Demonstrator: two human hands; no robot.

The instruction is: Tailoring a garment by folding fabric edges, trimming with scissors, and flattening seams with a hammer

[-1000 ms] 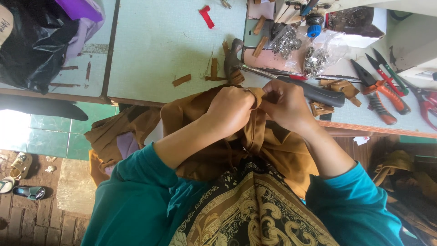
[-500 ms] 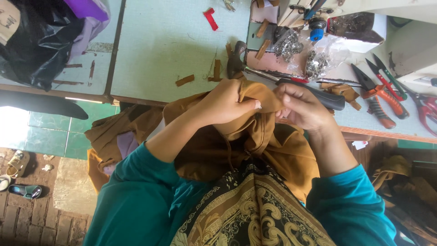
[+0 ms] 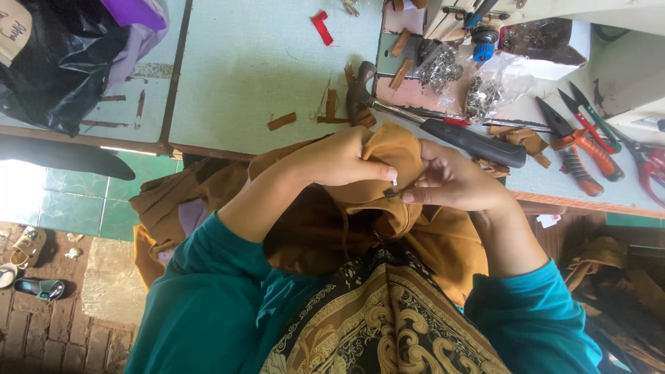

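Leftmost, one black plastic bag (image 3: 41, 66) slumps at the far corner of the pale green table (image 3: 242, 62), out of the way of the work. On the bare tabletop I count one red scrap (image 3: 321, 28) and about five short brown offcuts (image 3: 281, 121), scattered loosely as trimmings would fall.

Moving in, my left hand (image 3: 339, 158) is closed around a bunched fold of the mustard-brown fabric (image 3: 388, 149), thumb pressed flat on top, so the cloth is kept raised off my lap and taut near the table's edge. A small pale bit shows at the thumb tip; I cannot tell what it is. The rest of the fabric hangs down over my knees, likely left slack to free the part being handled.

My right hand (image 3: 460, 183) meets it from the other side, fingertips drawn narrow and pinching the same fold, just touching the left thumb.

Beyond the hands one hammer (image 3: 443, 128) with a black grip lies crosswise, within easy reach. Two clear bags of small metal fittings (image 3: 478, 90) sit behind it. Farther right I count one pair of orange-handled pliers (image 3: 575, 152), one pair of red-handled snips (image 3: 596, 121), and part of a red-handled tool (image 3: 651, 166) at the edge.
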